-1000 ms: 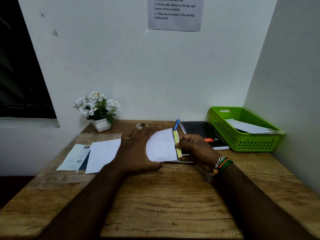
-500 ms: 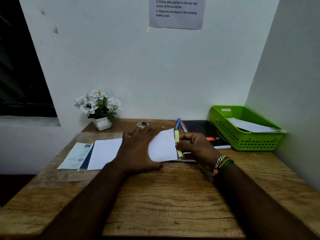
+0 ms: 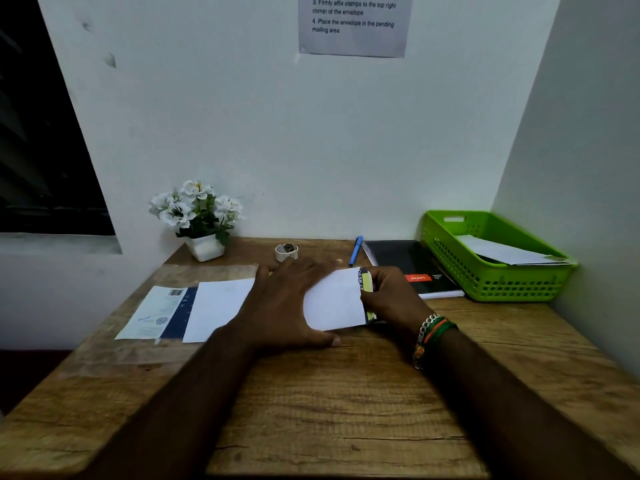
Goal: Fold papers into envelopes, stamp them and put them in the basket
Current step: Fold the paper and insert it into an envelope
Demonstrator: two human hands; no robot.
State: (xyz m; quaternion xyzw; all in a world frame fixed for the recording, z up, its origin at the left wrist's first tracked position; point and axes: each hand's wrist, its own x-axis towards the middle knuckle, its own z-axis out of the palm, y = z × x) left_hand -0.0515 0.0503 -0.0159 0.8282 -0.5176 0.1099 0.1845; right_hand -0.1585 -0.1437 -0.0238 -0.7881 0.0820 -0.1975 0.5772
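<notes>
A white envelope [image 3: 334,301] lies on the wooden desk at the centre. My left hand [image 3: 287,306] lies flat over its left part, fingers spread and straight, pressing it down. My right hand [image 3: 389,297] curls its fingers at the envelope's right edge and pinches a yellow-and-dark printed paper [image 3: 367,284] that sticks out there. A green basket [image 3: 491,284] stands at the back right with white envelopes [image 3: 502,252] inside. A blank white sheet [image 3: 216,306] and a printed blue-and-white sheet [image 3: 156,313] lie to the left.
A white pot of white flowers [image 3: 199,220] stands at the back left. A small roll of tape [image 3: 286,251], a blue pen [image 3: 355,250] and a black notebook [image 3: 412,268] sit along the back. A wall closes the right side.
Both hands stay on the envelope. My right hand has pushed the yellow printed paper a little further in, so less of it shows. The view has tilted slightly.
</notes>
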